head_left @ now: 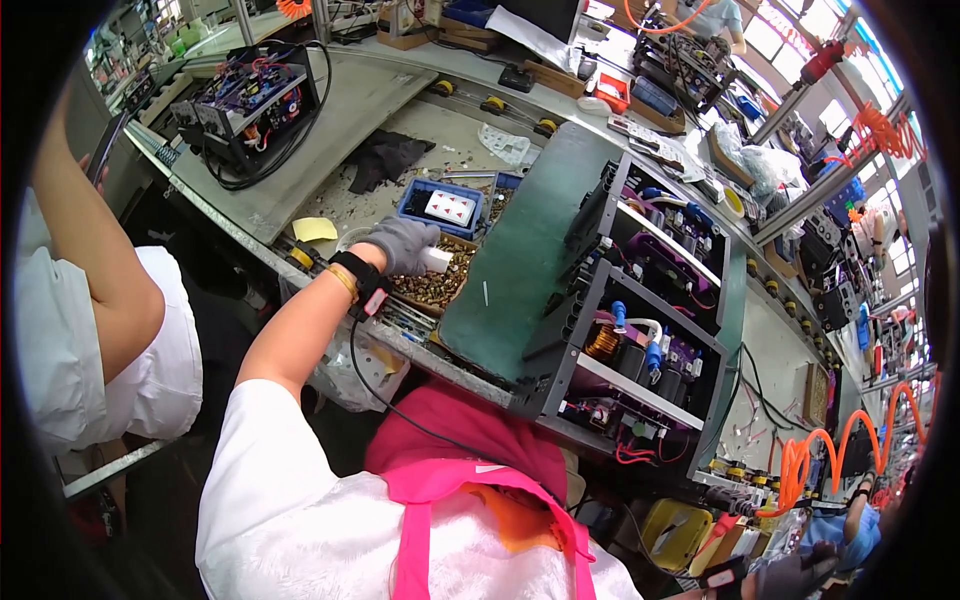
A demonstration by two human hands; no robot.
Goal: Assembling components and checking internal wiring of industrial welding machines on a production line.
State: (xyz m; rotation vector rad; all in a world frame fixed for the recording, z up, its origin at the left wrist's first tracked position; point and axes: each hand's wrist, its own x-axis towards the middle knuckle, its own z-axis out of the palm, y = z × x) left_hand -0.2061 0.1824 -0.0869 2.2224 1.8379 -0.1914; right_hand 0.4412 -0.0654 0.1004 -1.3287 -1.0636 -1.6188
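Note:
My left hand (402,248), in a grey glove, reaches over a shallow box of small brass-coloured screws or fasteners (440,287). Its fingers are curled down, and their tips are partly hidden. A small white piece (437,260) lies right at the fingertips; whether they grip it I cannot tell. Just beyond is a blue bin (408,208) with a white card with red marks (450,207) in it. My right hand (800,574), in a dark glove, is far off at the lower right rim, its fingers too unclear to read.
Two open black chassis (640,380) with coils, capacitors and wires stand on a green mat (500,290). Another wired unit (250,105) sits on a board at the far left. Coiled orange hoses (800,460) hang on the right. A person (100,330) is close on my left.

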